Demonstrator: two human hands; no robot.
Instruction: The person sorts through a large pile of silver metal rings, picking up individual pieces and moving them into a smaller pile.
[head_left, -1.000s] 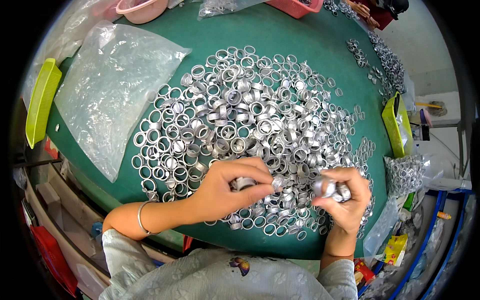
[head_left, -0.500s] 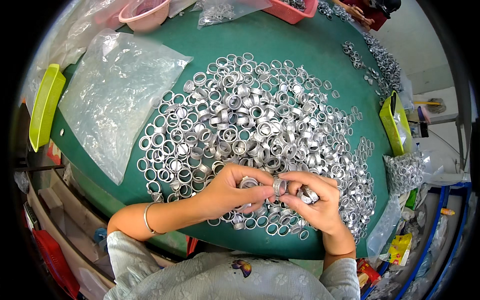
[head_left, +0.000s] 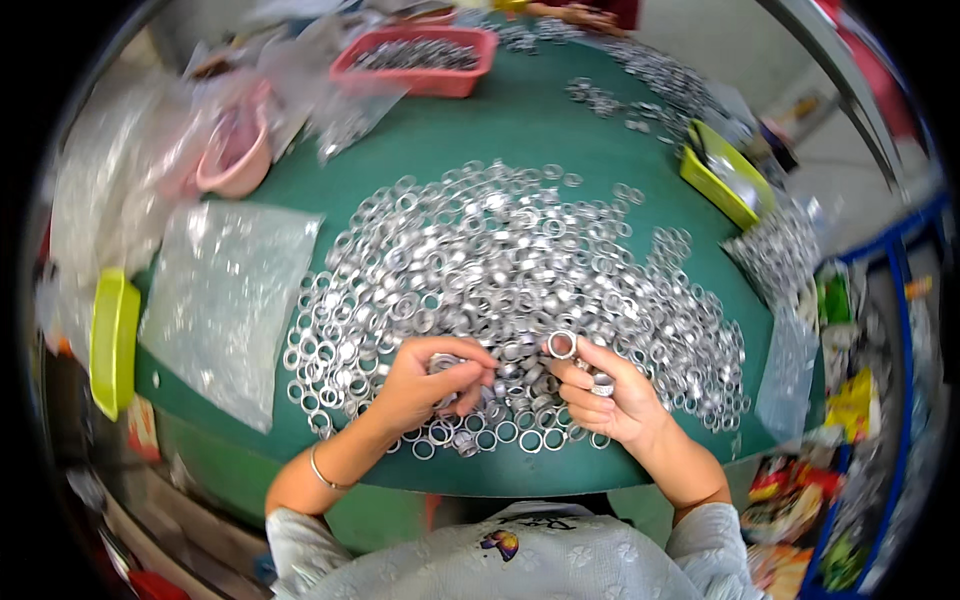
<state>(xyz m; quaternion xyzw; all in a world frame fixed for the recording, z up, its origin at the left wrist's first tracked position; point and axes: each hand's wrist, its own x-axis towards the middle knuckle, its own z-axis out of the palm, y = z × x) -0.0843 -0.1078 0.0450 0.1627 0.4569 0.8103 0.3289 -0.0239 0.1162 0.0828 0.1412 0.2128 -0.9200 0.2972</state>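
Observation:
A wide heap of silver metal rings (head_left: 470, 250) covers the middle of the green table. Over its near edge, my right hand (head_left: 625, 400) pinches one upright metal ring (head_left: 562, 345) between thumb and forefinger. More rings (head_left: 602, 386) are tucked under its curled fingers. To the left, my left hand (head_left: 415, 395) is closed, with a metal ring (head_left: 444, 366) showing inside the curl of its fingers. Whether its fingertips hold another small piece is too blurred to tell. The two hands are apart.
A clear plastic bag (head_left: 230, 310) lies flat at left beside a yellow-green basket (head_left: 115, 345). Pink containers, a red-pink basket (head_left: 480, 65) among them, stand at the back. At right are another yellow-green basket (head_left: 735, 200) and a bag of rings (head_left: 775, 255). Another person's hands (head_left: 585, 15) work at the far edge.
My hands have separated, left hand leftward and right hand rightward. The ring that was between both hands' fingertips appears to be in my right hand alone. The view has shifted toward the table's far side.

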